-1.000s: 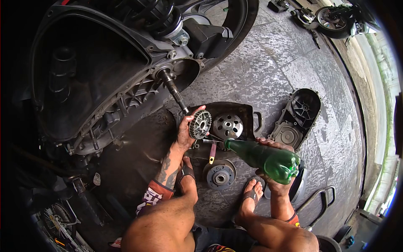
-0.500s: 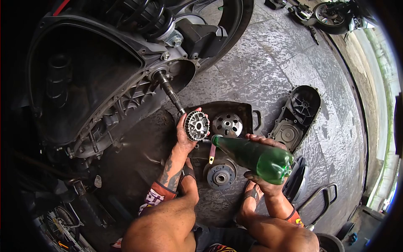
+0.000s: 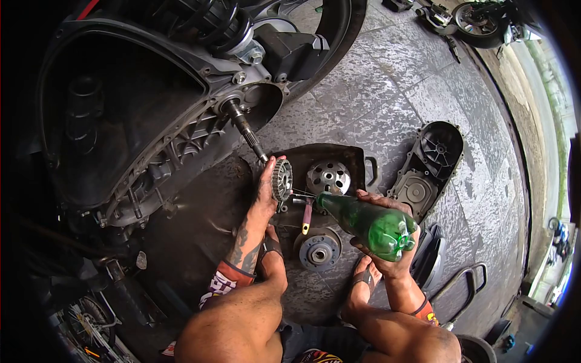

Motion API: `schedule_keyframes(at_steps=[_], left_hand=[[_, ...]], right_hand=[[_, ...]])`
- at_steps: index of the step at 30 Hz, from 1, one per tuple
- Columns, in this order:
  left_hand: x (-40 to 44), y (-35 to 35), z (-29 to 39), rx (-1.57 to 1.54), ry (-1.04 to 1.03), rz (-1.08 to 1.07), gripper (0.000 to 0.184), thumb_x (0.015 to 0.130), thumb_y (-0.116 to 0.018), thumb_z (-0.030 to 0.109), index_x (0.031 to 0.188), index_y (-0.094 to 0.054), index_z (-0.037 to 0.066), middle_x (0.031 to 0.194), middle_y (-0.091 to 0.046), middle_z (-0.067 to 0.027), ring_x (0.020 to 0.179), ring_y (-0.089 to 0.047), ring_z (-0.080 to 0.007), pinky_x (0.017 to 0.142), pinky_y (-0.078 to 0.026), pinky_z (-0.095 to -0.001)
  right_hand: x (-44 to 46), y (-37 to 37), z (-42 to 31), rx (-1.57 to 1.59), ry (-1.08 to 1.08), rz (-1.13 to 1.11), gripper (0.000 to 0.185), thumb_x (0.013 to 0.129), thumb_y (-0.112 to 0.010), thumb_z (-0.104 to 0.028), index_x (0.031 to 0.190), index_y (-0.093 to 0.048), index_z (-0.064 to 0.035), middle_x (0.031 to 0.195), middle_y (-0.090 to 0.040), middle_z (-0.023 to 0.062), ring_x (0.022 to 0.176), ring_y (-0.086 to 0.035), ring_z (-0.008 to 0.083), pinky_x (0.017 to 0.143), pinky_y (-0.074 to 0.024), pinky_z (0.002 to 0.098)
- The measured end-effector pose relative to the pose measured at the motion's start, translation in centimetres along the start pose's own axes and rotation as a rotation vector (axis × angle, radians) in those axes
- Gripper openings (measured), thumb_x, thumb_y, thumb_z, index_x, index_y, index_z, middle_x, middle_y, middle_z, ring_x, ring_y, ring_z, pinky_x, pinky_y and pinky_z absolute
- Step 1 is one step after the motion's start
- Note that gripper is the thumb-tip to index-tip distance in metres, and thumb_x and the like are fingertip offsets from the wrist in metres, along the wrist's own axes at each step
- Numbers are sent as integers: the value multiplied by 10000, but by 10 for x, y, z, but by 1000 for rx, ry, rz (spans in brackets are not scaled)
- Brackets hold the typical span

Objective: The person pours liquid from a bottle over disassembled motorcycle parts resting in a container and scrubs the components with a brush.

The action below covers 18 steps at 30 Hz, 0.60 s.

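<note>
My left hand [image 3: 264,193] is closed around a toothed scooter variator pulley [image 3: 282,181], a round metal part now turned nearly edge-on. In my right hand [image 3: 393,263] lies a green plastic bottle [image 3: 369,227], tilted sideways with its neck toward the pulley. Thin streaks of liquid run from the bottle's neck to the pulley. Behind the neck, a round clutch bell with holes [image 3: 328,178] rests in a dark tray [image 3: 357,156]. A pink-handled tool [image 3: 307,218] lies below the neck, and a clutch assembly [image 3: 319,254] sits on the floor nearer me.
An opened scooter engine case [image 3: 121,115] fills the left, its bare splined shaft [image 3: 248,134] pointing toward my left hand. A long transmission cover [image 3: 431,163] lies on the tiled floor at right. Further right is a bent metal frame [image 3: 466,290]. Another motorbike [image 3: 481,24] stands far right.
My left hand has rotated the pulley from face-on to nearly edge-on. The bottle has shifted slightly right, and streaks of liquid now come from its neck.
</note>
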State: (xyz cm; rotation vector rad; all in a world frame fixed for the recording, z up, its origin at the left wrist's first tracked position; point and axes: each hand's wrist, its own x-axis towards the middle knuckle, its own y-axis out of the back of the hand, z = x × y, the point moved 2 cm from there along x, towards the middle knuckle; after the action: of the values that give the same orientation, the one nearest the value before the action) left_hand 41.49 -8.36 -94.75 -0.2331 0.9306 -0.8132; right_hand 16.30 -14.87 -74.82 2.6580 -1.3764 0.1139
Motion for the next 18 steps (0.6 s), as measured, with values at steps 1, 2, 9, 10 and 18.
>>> schedule_keyframes(at_steps=[1,2,9,10,18], left_hand=[[-2,-2,0,-14,-2,-8,478,976,-481,532,1237,-615,154,890,-669,20,680,-653,-112,532,-583,-335],[-3,-3,0,-28,-5,-17,480,975,-489,526,1251,-596,148,882,-654,31,661,-638,-96,512,-567,-296],[5,4,-12,-285,49,-170,527,999,-421,503,1326,-557,113,992,-700,-89,777,-704,-211,568,-621,-431],[7,6,-15,-308,59,-191,533,1001,-416,500,1332,-550,104,1017,-703,-113,815,-713,-240,585,-625,-454],[10,15,-25,-205,89,-55,469,973,-523,486,1145,-669,75,869,-718,-36,697,-700,-141,486,-602,-339]], right_hand=[[-1,1,1,21,4,-10,748,648,-928,-194,1223,-504,29,1213,-606,239,1202,-570,385,1063,-422,542],[-1,2,1,42,9,-19,747,647,-929,-195,1219,-505,31,1216,-604,242,1205,-567,390,1061,-423,545],[12,-7,-11,131,197,42,584,689,-886,-109,1160,-588,67,1189,-650,243,1078,-665,311,940,-535,397],[13,-5,-13,132,199,40,584,689,-886,-109,1160,-588,67,1189,-650,243,1078,-665,311,940,-535,397],[11,-12,-13,215,165,69,616,673,-903,-150,1162,-596,64,1210,-651,224,1091,-665,296,943,-540,378]])
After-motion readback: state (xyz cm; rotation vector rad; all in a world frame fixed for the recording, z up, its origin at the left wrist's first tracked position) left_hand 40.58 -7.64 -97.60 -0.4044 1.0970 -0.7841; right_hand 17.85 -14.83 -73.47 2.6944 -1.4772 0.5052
